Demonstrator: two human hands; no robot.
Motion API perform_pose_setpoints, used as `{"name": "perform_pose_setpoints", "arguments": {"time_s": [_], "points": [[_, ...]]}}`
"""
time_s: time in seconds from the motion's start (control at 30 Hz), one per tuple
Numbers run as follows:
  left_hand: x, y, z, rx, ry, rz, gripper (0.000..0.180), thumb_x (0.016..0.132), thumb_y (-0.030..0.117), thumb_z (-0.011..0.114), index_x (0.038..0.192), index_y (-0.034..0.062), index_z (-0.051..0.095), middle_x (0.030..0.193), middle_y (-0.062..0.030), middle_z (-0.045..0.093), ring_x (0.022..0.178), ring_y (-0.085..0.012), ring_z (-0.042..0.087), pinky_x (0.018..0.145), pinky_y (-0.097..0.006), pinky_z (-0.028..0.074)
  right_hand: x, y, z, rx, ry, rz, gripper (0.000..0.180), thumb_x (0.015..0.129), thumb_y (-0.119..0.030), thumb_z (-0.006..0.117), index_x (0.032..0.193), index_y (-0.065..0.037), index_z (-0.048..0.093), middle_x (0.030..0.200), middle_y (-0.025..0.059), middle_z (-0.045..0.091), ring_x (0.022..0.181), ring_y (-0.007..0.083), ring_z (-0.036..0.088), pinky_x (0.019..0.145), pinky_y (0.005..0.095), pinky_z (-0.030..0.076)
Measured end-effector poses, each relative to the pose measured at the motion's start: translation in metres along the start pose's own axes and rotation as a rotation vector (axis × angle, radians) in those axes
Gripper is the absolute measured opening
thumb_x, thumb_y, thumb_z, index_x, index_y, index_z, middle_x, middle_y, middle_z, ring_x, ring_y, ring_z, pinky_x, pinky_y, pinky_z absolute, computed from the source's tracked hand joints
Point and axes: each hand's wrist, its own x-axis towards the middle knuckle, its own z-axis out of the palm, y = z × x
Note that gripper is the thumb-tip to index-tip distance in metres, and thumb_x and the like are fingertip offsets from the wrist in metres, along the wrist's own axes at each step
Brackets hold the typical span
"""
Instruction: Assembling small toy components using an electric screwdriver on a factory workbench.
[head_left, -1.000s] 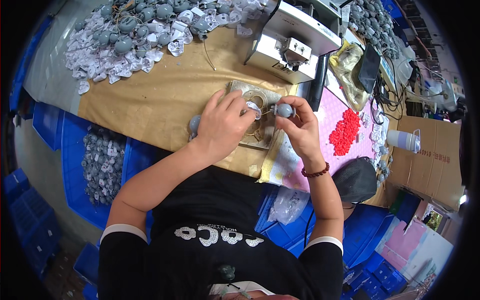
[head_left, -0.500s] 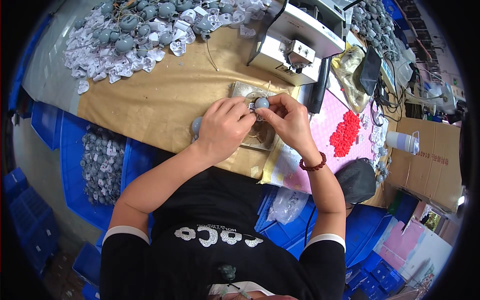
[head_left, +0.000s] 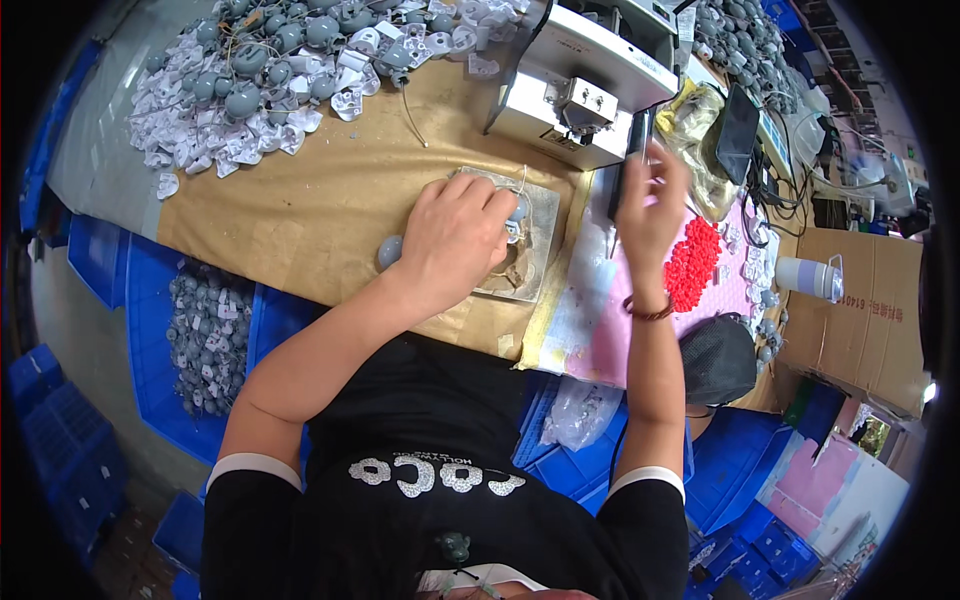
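Observation:
My left hand [head_left: 455, 235] lies on a grey metal plate [head_left: 540, 265] on the brown paper-covered bench. Its fingertips pinch a small grey round part [head_left: 517, 212] with a thin wire on the plate. Another grey round part [head_left: 390, 251] lies on the paper just left of that hand. My right hand [head_left: 652, 205] is raised over the pink mat [head_left: 610, 330], apart from the plate, fingers pointing up and slightly blurred, close to a dark bar [head_left: 622, 175] beside the grey machine [head_left: 590, 90]. Nothing shows in it.
A heap of grey round parts and white pieces [head_left: 270, 70] fills the far left of the bench. Red small parts [head_left: 692, 265] lie on the pink mat. A blue crate of grey parts [head_left: 210, 330] stands at my left, a cardboard box [head_left: 860, 300] and white cup [head_left: 810, 276] at right.
My right hand brought a grey round part to the plate, let go and moved away to the right and up. My left hand stayed on the plate.

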Motion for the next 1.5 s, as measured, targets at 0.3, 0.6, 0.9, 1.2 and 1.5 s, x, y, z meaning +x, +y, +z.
{"name": "perform_pose_setpoints", "arguments": {"time_s": [0.3,0.6,0.9,1.2,1.5], "points": [[0.000,0.001,0.007,-0.084,0.066,0.034,0.032,0.076,0.010,0.074,0.106,0.0066,0.064,0.098,-0.0071,0.061,0.097,-0.0281,0.059,0.085,-0.041,0.045,0.028,0.077,-0.005,0.027,-0.133,0.411,0.055,0.086,-0.020,0.074,0.129,0.007,0.055,0.100,0.0207,0.071,0.089,0.0271,0.070,0.083,0.0351,0.054],[0.001,0.002,0.000,-0.114,0.051,-0.001,0.033,0.075,0.010,0.074,0.106,0.0060,0.064,0.096,-0.0092,0.061,0.097,-0.0308,0.058,0.084,-0.043,0.045,0.070,-0.077,-0.050,0.961,0.069,-0.132,0.055,0.085,0.006,0.066,0.133,0.002,0.040,0.080,0.0089,0.068,0.077,0.0161,0.066,0.083,0.0314,0.053],[0.002,-0.001,0.009,-0.148,0.066,0.003,0.033,0.076,0.011,0.073,0.107,0.0057,0.064,0.098,-0.0105,0.061,0.098,-0.0315,0.058,0.084,-0.044,0.046,0.115,-0.067,0.021,0.806,0.004,-0.068,0.051,0.082,0.004,0.070,0.128,0.004,0.047,0.072,0.0087,0.067,0.062,0.0157,0.065,0.064,0.0292,0.052],[0.002,-0.005,0.007,-0.152,0.078,0.009,0.034,0.073,0.011,0.074,0.105,0.0058,0.064,0.095,-0.0100,0.059,0.096,-0.0322,0.058,0.080,-0.044,0.046,0.047,-0.112,0.004,0.827,-0.192,0.127,0.072,0.085,0.002,0.062,0.147,0.009,0.026,0.075,0.0098,0.062,0.062,0.0182,0.062,0.066,0.0334,0.053],[0.001,-0.003,0.010,-0.104,0.052,-0.029,0.031,0.072,0.012,0.071,0.101,0.0117,0.060,0.096,-0.0050,0.059,0.098,-0.0266,0.058,0.083,-0.040,0.045,0.007,-0.108,0.012,0.863,-0.211,0.085,0.079,0.084,0.015,0.059,0.153,0.000,0.023,0.079,0.0073,0.062,0.068,0.0162,0.063,0.069,0.0313,0.053]]}}
